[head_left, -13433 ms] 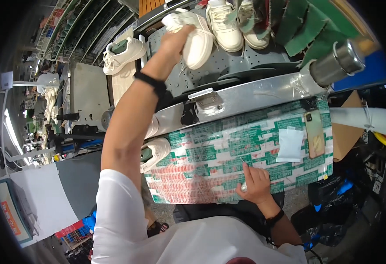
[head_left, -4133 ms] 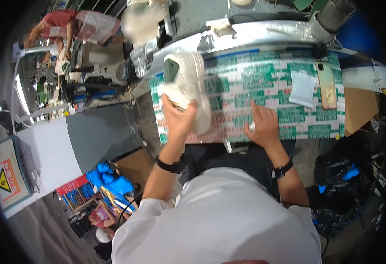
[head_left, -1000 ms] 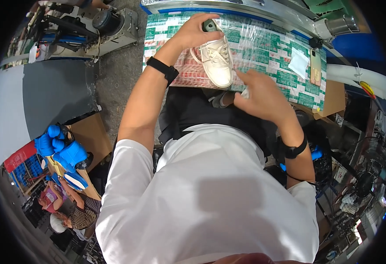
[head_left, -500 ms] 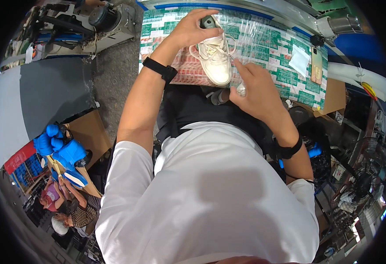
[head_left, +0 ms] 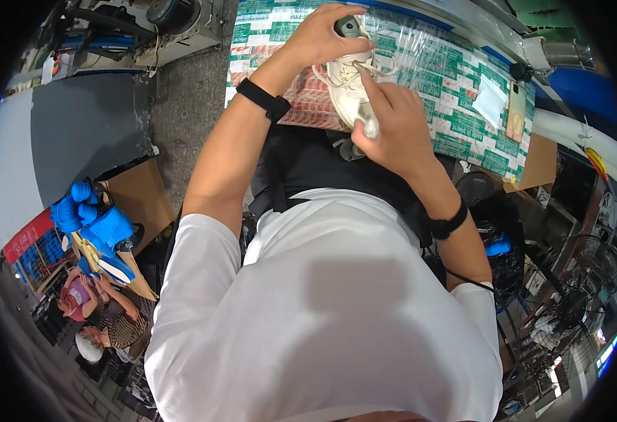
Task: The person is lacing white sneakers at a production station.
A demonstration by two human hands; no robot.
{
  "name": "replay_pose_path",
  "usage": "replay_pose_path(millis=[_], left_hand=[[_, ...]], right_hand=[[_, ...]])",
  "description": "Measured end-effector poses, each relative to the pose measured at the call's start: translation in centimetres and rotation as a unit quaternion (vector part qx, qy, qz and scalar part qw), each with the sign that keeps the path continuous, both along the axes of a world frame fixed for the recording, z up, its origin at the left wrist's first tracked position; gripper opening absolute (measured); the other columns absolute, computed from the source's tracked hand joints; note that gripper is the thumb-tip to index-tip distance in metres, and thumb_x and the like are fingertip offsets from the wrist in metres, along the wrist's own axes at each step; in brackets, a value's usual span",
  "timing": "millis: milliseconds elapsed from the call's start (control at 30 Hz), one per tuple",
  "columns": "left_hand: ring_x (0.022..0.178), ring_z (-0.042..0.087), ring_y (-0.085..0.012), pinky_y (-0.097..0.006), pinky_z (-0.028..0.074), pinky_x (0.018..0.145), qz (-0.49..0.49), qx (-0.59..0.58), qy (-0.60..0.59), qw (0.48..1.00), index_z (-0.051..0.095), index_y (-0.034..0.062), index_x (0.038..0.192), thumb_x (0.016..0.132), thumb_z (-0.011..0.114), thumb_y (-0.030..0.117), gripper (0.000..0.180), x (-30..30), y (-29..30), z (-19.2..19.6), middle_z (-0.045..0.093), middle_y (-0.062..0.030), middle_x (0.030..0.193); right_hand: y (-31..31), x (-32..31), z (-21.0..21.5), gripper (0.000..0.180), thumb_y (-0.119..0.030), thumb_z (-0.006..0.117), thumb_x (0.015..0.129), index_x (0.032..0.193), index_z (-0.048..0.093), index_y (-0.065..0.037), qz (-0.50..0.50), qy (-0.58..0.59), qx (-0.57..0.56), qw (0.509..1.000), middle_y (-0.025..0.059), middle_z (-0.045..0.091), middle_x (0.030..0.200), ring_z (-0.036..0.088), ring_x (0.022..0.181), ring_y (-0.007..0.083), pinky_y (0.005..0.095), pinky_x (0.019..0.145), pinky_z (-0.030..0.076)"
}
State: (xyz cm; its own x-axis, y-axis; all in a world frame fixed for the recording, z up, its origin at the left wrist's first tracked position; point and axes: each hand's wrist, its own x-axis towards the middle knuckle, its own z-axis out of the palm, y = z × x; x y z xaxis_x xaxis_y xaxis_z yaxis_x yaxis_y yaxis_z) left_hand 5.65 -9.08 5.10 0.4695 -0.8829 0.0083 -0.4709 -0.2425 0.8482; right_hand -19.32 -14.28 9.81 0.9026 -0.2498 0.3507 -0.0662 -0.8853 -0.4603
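A white lace-up sneaker (head_left: 351, 91) lies on the wrapped table top, its toe pointing toward me. A dark green shoe last (head_left: 348, 27) fills its opening. My left hand (head_left: 322, 39) is closed round the heel end, the thumb across the tongue area. Over the sneaker's front right side, my right hand (head_left: 396, 123) is closed with its index finger reaching to the laces (head_left: 368, 65). A shiny, clear handle end (head_left: 371, 129) shows by its thumb; most of this slim tool is hidden by the fingers.
Green-and-white printed sheeting under clear film covers the table (head_left: 456, 105). To the right lie a white paper (head_left: 490, 102) and a phone (head_left: 515, 116). A metal rail runs along the far edge. At the lower left, two people work beside blue-wrapped items (head_left: 108, 221).
My right hand has moved left and up, from beside the sneaker to over its laces. The sneaker's toe is now partly covered. The whole view has shifted slightly.
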Motion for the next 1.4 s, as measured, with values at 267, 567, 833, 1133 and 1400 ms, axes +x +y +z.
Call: replay_pose_path(millis=[267,567,833,1133,1400], left_hand=[[0.142,0.062,-0.0342,-0.043,0.052,0.117,-0.011,-0.004,-0.031,0.999,0.071,0.0218,0.152,0.085,0.093,0.048,0.075,0.3,-0.1,-0.1,0.061,-0.0165,0.156],[0.125,0.069,-0.0344,-0.043,0.055,0.108,-0.046,-0.051,0.009,0.998,0.07,0.0021,0.147,0.083,0.094,0.033,0.075,1.2,-0.1,0.4,0.073,-0.022,0.134],[0.129,0.067,-0.0355,-0.043,0.053,0.112,-0.051,-0.032,0.006,0.998,0.068,0.0015,0.148,0.083,0.094,0.034,0.077,0.7,-0.3,0.4,0.072,-0.0231,0.136],[0.132,0.065,-0.0327,-0.04,0.051,0.113,-0.055,-0.043,0.017,0.997,0.067,0.0017,0.15,0.085,0.093,0.032,0.075,1.0,0.1,0.2,0.07,-0.0218,0.142],[0.135,0.064,-0.0286,-0.04,0.052,0.114,-0.095,-0.07,0.011,0.993,0.065,0.0091,0.155,0.088,0.092,0.029,0.074,3.3,0.7,-0.4,0.065,-0.0161,0.151]], right_hand=[[0.4,0.8,-1.8,0.072,-0.02,0.082,0.08,0.144,0.063,0.005,0.02,0.014,0.063,0.998,0.0201,0.069,0.12,0.068,0.11,0.0397,0.0505,0.096,0.052],[1.5,0.0,0.1,0.072,-0.02,0.084,0.079,0.144,0.064,0.004,0.044,0.072,0.125,0.989,0.0205,0.068,0.114,0.066,0.106,0.0409,0.0495,0.095,0.052],[1.1,-1.4,-1.2,0.076,-0.019,0.082,0.077,0.147,0.062,0.003,0.02,0.017,0.025,0.999,0.0168,0.065,0.113,0.064,0.104,0.0366,0.0504,0.093,0.05],[1.6,-1.3,-1.2,0.072,-0.019,0.082,0.079,0.144,0.064,0.007,0.009,0.035,0.102,0.994,0.0182,0.066,0.112,0.065,0.105,0.038,0.0494,0.095,0.051],[1.2,-0.6,-0.3,0.075,-0.016,0.083,0.076,0.145,0.064,0.006,0.039,0.063,0.057,0.996,0.0183,0.066,0.114,0.065,0.105,0.0379,0.0483,0.095,0.052]])
